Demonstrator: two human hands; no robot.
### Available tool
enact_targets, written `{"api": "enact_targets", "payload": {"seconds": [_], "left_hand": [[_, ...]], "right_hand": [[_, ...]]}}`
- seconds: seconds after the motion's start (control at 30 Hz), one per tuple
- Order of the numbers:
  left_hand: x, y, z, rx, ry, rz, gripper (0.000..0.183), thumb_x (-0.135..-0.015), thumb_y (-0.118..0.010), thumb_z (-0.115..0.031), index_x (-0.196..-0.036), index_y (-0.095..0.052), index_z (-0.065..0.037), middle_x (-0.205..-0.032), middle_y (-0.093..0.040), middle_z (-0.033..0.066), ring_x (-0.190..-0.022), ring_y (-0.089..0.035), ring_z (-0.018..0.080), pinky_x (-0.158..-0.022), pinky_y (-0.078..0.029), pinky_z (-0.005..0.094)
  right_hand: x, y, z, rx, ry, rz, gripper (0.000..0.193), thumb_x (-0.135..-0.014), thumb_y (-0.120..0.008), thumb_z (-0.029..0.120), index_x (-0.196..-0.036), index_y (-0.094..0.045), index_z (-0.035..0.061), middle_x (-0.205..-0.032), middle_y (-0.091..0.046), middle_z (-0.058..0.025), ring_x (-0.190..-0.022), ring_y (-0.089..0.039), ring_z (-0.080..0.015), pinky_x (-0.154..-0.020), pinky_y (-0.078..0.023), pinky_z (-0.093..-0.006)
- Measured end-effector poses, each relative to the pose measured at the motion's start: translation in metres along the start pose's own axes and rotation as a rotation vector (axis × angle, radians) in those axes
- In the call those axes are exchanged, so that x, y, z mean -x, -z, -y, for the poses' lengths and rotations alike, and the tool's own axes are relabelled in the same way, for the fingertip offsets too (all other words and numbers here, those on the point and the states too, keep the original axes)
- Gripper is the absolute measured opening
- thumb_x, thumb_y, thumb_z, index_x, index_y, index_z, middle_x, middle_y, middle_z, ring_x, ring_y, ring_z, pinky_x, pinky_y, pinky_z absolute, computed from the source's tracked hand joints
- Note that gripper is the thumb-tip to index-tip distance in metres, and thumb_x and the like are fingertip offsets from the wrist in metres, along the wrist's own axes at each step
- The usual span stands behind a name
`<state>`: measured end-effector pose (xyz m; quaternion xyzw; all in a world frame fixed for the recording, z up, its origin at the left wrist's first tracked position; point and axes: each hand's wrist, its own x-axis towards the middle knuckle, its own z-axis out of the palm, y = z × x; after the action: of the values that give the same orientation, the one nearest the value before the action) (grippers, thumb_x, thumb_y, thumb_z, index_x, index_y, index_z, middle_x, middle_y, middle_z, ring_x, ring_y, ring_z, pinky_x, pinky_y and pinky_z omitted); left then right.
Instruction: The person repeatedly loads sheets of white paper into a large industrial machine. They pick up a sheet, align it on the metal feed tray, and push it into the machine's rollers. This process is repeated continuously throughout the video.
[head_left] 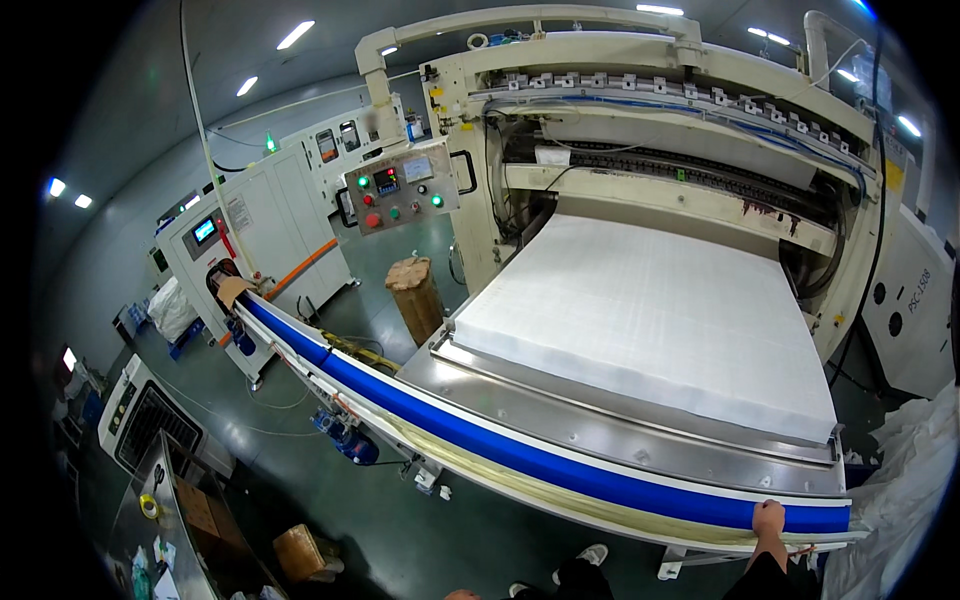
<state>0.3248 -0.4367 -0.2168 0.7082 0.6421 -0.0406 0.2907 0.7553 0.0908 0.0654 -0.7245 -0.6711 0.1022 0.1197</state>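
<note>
Judged the step in hand as minding or steadying work at the front of the machine (650, 200), cream, wide, filling most of the background. Saw the white stack (650, 310) lying flat in front, far end reaching into the machine's opening, near edge short of the blue belt (600, 484). Traced the belt from far left to lower right, with the steel plate (560, 415) between it and the stack. Noted the worktop (125, 515) at lower left, well apart from the stack, then a tall brown carton (415, 300) behind the belt and a lit panel (410, 188) at the machine's left side.

Spotted the right hand (768, 517) on the belt near its right end: touching, fingers curled in, not spread. Could not tell whether pinching the belt or just resting on it. Placed the belt directly at those fingers, the stack beyond and apart, across the plate. Judged any next move to call for easing off the belt first, then a reach over the plate if aimed at the stack.

Caught only a sliver of the left hand (462, 595), apparently, at the bottom edge; could not tell finger state or anything held. Last, found a yellow tape roll (149, 506) on the worktop.
</note>
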Motion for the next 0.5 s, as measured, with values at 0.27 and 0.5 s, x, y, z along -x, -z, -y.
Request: {"api": "enact_targets", "payload": {"seconds": [0.27, 0.5], "left_hand": [[0.016, 0.037, -0.011, 0.735, 0.731, 0.2, 0.044, -0.066, -0.062, -0.049, -0.093, -0.067, -0.015, -0.093, -0.066, 0.0109, -0.09, -0.061, 0.0271, -0.079, -0.047, 0.0375], [0.023, 0.054, -0.023, 0.637, 0.694, 0.139, 0.041, -0.066, -0.062, -0.051, -0.09, -0.068, -0.018, -0.09, -0.067, 0.0086, -0.087, -0.062, 0.0254, -0.077, -0.048, 0.0375]], "right_hand": [[-0.004, -0.002, -0.011, 0.0, -0.019, -0.017, 0.025, -0.075, -0.052, 0.02, -0.078, -0.064, -0.0011, -0.084, -0.062, -0.0214, -0.08, -0.059, -0.0382, -0.073, -0.048, -0.0439], [-0.011, -0.01, -0.02, 0.019, 0.009, -0.05, 0.024, -0.075, -0.053, 0.02, -0.077, -0.064, -0.0008, -0.079, -0.063, -0.0214, -0.076, -0.06, -0.0386, -0.069, -0.049, -0.0423]]}}
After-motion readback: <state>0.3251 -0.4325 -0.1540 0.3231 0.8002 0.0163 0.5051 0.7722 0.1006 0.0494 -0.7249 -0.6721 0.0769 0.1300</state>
